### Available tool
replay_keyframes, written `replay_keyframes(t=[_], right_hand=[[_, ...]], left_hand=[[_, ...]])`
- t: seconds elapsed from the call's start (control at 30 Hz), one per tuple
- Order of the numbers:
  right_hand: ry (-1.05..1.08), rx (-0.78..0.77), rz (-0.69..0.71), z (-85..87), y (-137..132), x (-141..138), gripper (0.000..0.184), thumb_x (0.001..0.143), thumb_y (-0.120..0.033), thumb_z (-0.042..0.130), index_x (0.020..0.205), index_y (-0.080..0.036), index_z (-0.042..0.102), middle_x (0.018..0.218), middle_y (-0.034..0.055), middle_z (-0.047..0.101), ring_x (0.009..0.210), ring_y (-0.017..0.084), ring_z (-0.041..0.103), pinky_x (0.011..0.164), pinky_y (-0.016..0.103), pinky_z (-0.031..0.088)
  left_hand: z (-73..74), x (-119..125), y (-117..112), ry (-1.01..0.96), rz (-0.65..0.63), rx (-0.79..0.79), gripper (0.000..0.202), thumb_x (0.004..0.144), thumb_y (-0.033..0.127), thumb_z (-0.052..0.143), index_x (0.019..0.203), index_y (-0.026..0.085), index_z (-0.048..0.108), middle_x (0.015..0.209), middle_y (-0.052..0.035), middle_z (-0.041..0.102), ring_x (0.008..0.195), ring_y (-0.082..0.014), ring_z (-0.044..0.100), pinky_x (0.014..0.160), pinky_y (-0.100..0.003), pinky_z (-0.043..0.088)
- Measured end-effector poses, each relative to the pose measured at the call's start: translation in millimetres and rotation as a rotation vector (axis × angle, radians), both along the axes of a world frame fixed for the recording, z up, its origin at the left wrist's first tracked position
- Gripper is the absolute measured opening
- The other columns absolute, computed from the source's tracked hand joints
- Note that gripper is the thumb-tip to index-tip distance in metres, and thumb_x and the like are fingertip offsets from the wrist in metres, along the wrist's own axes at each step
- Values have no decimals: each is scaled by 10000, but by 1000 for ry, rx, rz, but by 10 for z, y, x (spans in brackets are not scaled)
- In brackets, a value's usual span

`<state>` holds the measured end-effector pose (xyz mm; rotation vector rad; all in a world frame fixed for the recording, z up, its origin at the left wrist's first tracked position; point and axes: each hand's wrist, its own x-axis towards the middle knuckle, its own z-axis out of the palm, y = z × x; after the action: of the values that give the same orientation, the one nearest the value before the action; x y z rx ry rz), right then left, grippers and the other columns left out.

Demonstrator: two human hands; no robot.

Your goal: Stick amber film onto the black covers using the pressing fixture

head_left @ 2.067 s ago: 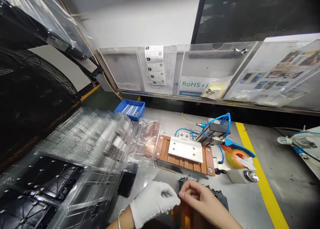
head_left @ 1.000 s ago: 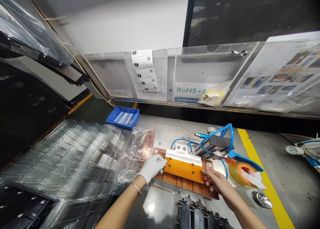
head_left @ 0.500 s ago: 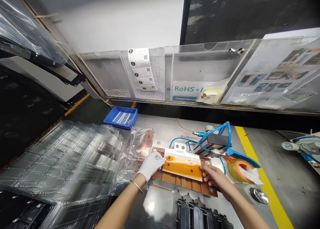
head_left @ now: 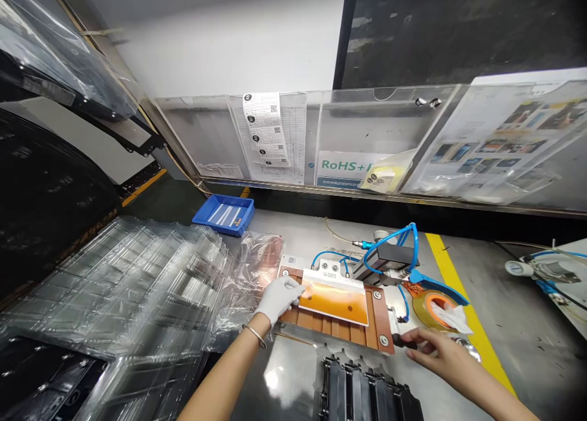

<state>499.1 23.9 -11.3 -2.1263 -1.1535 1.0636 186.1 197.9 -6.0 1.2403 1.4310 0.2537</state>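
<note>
The white plate [head_left: 337, 279] reads "JJ-25070", and a card [head_left: 342, 169] in the clear holder [head_left: 353, 124] reads "RoHS+" in green.

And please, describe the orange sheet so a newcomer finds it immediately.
On the metal table, find the brown fixture beyond the black parts. The orange sheet lies over its white plate, left hand at one end; unlike the round tape roll, it is rectangular.

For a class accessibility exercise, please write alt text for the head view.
A white-gloved left hand touches the left edge of an amber film on a pale plate above a brown fixture; the bare right hand is at a black knob. Clear trays lie left.
</note>
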Motion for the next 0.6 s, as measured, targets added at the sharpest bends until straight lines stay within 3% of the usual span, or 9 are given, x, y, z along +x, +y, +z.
replay_keyframes(t=[0.1,0.23,0.4,0.5,0.6], right_hand=[[-58,46,20,-49,-89,-12,290,564,-509,655,726,-296,768,834,61,787,760,324,695,748,443,522],[-136,112,-13,-137,-59,-75,323,650,-513,585,812,-278,735,895,81,766,749,305,706,767,453,527],[-199,174,-75,-105,-259,-105,483,728,-568,559,1068,-248,682,990,100,716,846,294,695,810,452,531],[-178,163,-119,-51,-573,-135,536,748,-623,548,1104,-243,674,1069,110,721,895,298,694,835,453,547],[-107,111,-154,-63,-889,-250,518,729,-650,566,1029,-256,718,1047,99,745,906,305,699,828,429,573]], left_hand=[[-3,-1,-11,2,-5,12,163,908,250,623,793,143,577,614,70,536,478,-61,466,442,-186,379],[21,27,-21,8,-16,28,174,908,265,620,788,150,571,636,63,556,499,-67,485,465,-196,399],[183,-125,-55,59,26,109,231,916,335,587,765,164,548,615,68,515,487,-78,457,500,-226,397],[351,-324,-296,120,95,222,237,924,409,504,830,195,546,670,54,511,568,-109,500,605,-266,423],[413,-399,-839,153,14,214,266,852,481,531,850,226,604,656,29,548,669,-180,561,683,-321,434]])
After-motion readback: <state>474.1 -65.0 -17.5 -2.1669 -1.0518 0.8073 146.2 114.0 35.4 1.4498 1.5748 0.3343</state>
